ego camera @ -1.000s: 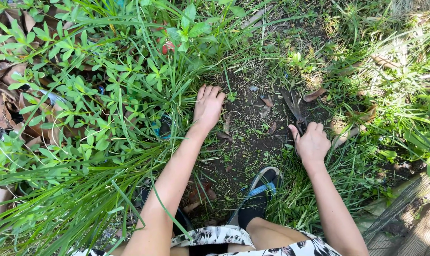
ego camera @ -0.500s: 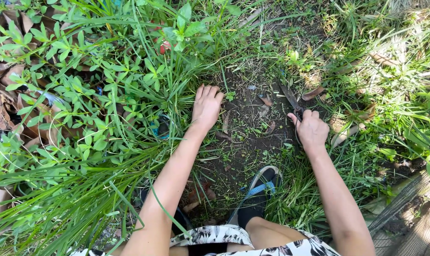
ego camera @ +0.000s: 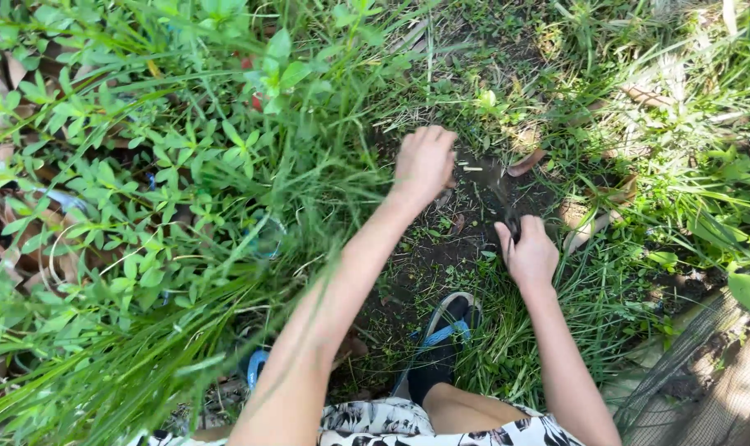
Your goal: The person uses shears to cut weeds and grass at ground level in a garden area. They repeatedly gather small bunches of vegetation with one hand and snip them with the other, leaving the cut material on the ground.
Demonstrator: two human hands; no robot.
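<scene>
We crouch outdoors over a patch of dark soil [ego camera: 441, 239] ringed by tall grass [ego camera: 144, 347] and leafy weeds [ego camera: 102, 182]. Our left hand [ego camera: 424, 161] hovers over the soil with its fingers curled together, blurred; whether it holds anything we cannot tell. Our right hand [ego camera: 528, 252] is clamped around the handles of dark shears [ego camera: 505, 198], whose blades point away over the soil. A sandal [ego camera: 443, 334] with blue straps sits below.
</scene>
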